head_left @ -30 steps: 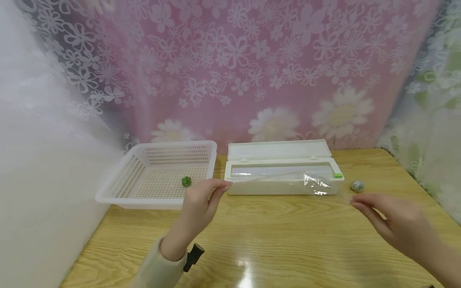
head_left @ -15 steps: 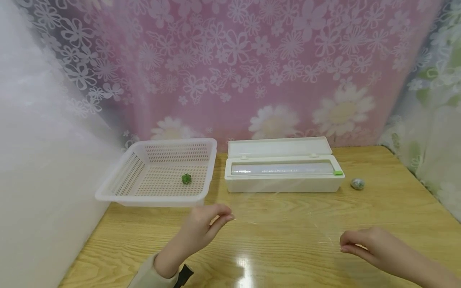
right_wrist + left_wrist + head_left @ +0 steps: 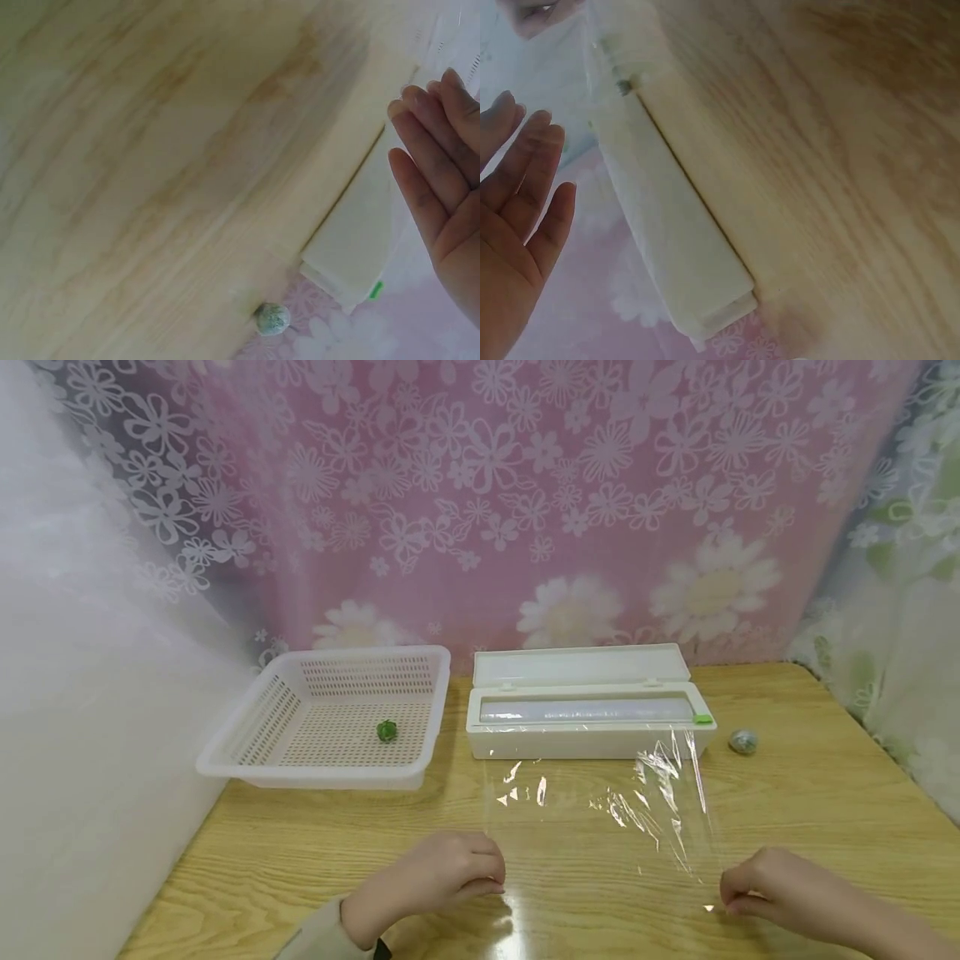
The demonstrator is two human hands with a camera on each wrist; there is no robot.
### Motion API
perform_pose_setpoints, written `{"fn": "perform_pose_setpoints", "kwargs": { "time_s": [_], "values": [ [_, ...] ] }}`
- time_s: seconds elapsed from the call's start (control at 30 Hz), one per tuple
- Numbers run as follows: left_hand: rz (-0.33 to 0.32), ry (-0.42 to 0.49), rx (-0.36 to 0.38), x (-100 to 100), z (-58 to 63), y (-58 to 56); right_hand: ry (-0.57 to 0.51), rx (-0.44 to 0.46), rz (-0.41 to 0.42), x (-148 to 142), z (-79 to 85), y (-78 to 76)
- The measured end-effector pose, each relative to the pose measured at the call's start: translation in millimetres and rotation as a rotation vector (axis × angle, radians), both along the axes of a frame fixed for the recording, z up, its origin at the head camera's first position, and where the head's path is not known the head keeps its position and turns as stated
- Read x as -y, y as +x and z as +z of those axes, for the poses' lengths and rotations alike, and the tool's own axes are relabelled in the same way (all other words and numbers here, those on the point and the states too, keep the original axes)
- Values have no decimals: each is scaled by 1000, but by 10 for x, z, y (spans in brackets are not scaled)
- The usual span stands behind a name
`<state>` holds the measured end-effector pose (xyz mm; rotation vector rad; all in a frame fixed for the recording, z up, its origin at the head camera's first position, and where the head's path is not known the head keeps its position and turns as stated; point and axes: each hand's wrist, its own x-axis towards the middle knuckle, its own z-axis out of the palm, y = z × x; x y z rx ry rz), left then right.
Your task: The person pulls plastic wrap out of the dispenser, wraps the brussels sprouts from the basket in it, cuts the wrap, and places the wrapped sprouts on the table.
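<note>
A clear sheet of cling film (image 3: 600, 827) stretches from the front of the white dispenser box (image 3: 585, 743) toward me, with bright glints on it. My left hand (image 3: 457, 872) pinches its near left corner between thumb and fingers, low over the table. At the near right corner my right hand (image 3: 780, 893) pinches the film in the same way. The box's lid stands raised at the back, and the film roll (image 3: 585, 710) shows inside. In the left wrist view the other fingers of my left hand (image 3: 521, 202) are spread.
Left of the box stands a white perforated basket (image 3: 315, 771) with a small green, leafy-looking ball (image 3: 386, 731) in it. A wrapped greyish-green ball (image 3: 743, 742) lies right of the box. A green slider (image 3: 702, 719) sits at the box's right end. Flowered curtain hangs behind the table.
Both hands have drawn back from the box toward me and down, pulling a longer stretch of film off the roll. The box, basket and balls stay in place.
</note>
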<state>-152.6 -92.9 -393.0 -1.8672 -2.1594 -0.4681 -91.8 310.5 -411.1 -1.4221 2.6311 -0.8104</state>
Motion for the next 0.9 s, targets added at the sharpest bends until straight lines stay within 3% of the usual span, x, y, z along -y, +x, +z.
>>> {"fn": "perform_pose_setpoints", "kwargs": {
  "time_s": [0.2,0.37,0.5,0.9],
  "values": [
    [18,-199,26,-35,-119,-9,111,56,-29,-27,-72,-34],
    [30,-325,40,-56,-202,-12,157,31,-24,-11,-114,-59],
    [26,-355,43,-73,-256,-24,139,-9,10,17,-144,-76],
    [49,-405,56,-99,-293,-12,127,34,-4,31,-189,-70]
  ]
}}
